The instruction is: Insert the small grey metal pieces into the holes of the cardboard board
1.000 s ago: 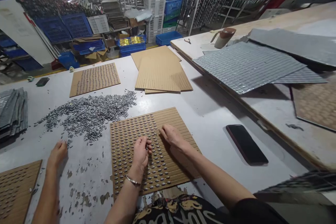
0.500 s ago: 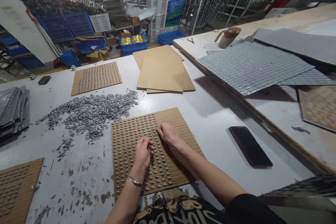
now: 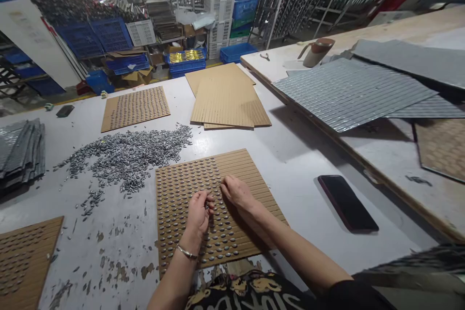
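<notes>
A brown ridged cardboard sheet lies before me, its left part covered with rows of small grey oval pieces. Above these rows my left hand is curled closed, with dark grey pieces showing among its fingers. My right hand pinches at the sheet's surface, beside the right end of the filled rows. Whatever lies between its fingertips is too small or hidden to make out. Beyond the sheet, to the left, spreads a loose heap of the same shiny oval pieces.
Another filled cardboard sheet lies behind the heap, and a third at lower left. Plain ridged sheets are stacked at the back. A phone lies right. Silvery ribbed sheets overhang the adjoining table's edge. A mug stands there.
My right hand has shifted slightly down and to the right along the sheet, still pinched. My left hand stays in nearly the same place.
</notes>
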Tool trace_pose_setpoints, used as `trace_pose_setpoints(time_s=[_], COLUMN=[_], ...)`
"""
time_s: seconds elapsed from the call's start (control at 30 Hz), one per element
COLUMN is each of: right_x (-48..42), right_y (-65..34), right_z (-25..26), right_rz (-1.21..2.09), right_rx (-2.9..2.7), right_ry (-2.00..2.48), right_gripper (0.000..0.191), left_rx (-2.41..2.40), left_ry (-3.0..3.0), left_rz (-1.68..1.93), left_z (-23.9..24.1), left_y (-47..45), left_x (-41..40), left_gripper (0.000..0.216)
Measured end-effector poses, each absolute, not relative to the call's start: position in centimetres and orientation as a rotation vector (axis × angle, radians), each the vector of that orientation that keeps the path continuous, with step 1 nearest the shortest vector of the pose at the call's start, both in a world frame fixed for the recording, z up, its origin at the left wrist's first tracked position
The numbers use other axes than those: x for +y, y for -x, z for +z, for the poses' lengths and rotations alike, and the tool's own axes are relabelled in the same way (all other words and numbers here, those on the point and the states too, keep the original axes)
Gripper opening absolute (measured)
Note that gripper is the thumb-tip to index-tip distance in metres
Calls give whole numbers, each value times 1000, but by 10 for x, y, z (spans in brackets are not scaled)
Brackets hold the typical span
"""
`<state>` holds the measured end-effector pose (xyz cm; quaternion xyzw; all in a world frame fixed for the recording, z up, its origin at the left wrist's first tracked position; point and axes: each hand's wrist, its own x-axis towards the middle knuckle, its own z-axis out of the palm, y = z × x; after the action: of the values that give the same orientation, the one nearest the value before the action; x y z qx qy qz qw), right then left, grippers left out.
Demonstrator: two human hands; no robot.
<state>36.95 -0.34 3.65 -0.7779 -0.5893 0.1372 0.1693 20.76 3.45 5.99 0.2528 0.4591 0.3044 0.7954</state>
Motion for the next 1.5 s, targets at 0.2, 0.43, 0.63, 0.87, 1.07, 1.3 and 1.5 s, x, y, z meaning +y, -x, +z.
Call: trace_pose_setpoints(time_s=[0.2, 0.43, 0.63, 0.87, 1.07, 1.3, 1.5], right_x=[-26, -24, -8, 5, 4, 6, 4], right_y=[-384, -394, -385, -366, -364, -359, -365], right_z=[43, 61, 53, 44, 43, 43, 51], right_rz=[453, 630, 651, 546, 507, 505, 506], right_rx=[-1697, -1486, -1445, -1468, -1475, -1482, -1348], right_ry=[2291, 2023, 2168, 2394, 2370, 2417, 2481], right_gripper=[15, 20, 28, 31, 28, 30, 28], left_rx=[1000, 972, 984, 991, 966, 960, 922], left_ry=[-527, -532, -526, -510, -523, -528, -489], left_rz=[658, 633, 650, 654, 639, 639, 654], left_z=[59, 58, 58, 57, 47, 43, 49], left_y=[-209, -213, -211, -211, -212, -212, -211], left_x=[37, 36, 36, 35, 32, 30, 30], left_gripper=[43, 41, 41, 41, 39, 35, 30])
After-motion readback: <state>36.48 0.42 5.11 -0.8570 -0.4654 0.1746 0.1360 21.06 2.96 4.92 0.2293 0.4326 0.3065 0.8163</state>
